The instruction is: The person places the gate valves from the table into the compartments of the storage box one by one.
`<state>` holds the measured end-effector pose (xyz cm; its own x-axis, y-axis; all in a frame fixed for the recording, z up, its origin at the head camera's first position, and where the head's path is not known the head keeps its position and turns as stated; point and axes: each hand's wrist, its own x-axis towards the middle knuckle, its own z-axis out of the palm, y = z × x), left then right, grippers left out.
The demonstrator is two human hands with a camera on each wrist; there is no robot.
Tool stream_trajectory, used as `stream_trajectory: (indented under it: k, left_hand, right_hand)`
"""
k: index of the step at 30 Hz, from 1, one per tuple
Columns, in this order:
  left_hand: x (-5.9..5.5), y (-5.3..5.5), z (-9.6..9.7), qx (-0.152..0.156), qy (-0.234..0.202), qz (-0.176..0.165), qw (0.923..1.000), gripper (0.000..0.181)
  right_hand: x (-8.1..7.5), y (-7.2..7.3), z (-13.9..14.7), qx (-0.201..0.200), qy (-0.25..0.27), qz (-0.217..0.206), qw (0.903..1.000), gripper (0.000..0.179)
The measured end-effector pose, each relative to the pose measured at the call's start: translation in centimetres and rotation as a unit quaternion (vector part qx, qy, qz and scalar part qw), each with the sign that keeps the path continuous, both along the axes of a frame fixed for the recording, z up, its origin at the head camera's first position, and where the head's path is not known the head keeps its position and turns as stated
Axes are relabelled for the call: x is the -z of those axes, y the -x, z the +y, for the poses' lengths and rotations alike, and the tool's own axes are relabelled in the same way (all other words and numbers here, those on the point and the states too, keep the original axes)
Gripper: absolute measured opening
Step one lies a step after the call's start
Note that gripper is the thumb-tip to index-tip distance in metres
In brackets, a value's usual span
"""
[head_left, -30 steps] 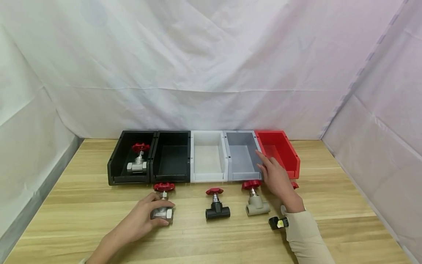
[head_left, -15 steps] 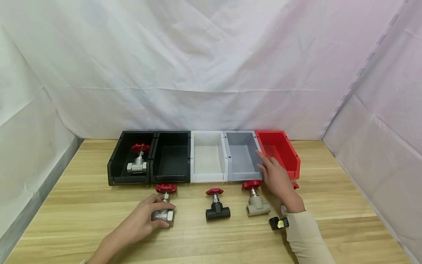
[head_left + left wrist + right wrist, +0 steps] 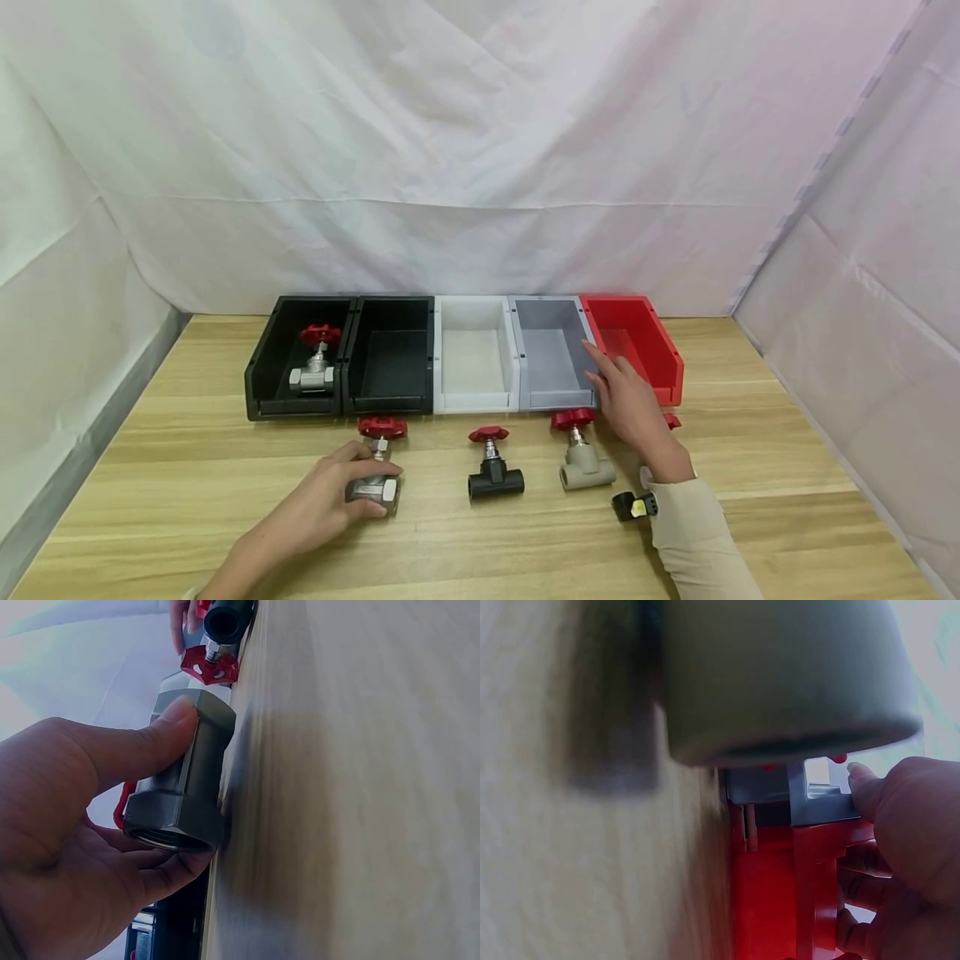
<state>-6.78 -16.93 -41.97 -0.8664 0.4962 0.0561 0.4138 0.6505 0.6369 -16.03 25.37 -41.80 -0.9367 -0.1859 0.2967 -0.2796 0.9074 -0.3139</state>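
My left hand (image 3: 318, 496) grips a metal stop valve (image 3: 388, 492) with a red handwheel, thumb on one side of its body and fingers on the other. In the left wrist view, the thumb lies along the hex body of the valve (image 3: 206, 761), close over the table. My right hand (image 3: 633, 412) rests at the border of the grey bin (image 3: 551, 400) and the red bin (image 3: 667, 398), index finger extended. A beige tee valve (image 3: 585, 471) sits beside that wrist; the right wrist view shows its blurred pipe end close up.
A similar metal valve (image 3: 315, 375) lies in the leftmost black bin (image 3: 292, 408). Another black bin (image 3: 390, 404) and a white bin (image 3: 476, 402) complete the row. A black tee valve (image 3: 495, 482) stands mid-table. Near the right cuff lies a small black-and-yellow piece (image 3: 633, 506).
The left hand has shifted the metal valve slightly to the right, and its red handwheel now sits a little nearer. The right hand has stayed in place.
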Motion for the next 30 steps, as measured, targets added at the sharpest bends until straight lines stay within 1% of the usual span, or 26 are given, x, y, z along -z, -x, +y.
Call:
stream_trajectory:
  k: [15, 20, 26, 30]
  left_hand:
    - [-1.0, 0.1, 0.6, -0.011, -0.002, 0.002, 0.9999, 0.042]
    - [-1.2, 0.1, 0.7, -0.024, -0.002, 0.008, 0.9997, 0.043]
    - [-1.6, 0.1, 0.8, -0.046, 0.003, 0.000, 0.9989, 0.045]
    - [-1.9, 0.2, 0.9, -0.043, 0.000, 0.008, 0.9991, 0.046]
  right_hand:
    - [0.0, 0.4, 0.1, -0.002, -0.001, 0.008, 1.0000, 0.061]
    - [0.0, 0.4, 0.0, -0.003, -0.001, 0.004, 1.0000, 0.061]
    - [0.0, 0.2, -0.1, -0.001, 0.001, -0.003, 1.0000, 0.062]
    - [0.0, 0.0, 0.0, -0.001, 0.003, 0.002, 1.0000, 0.062]
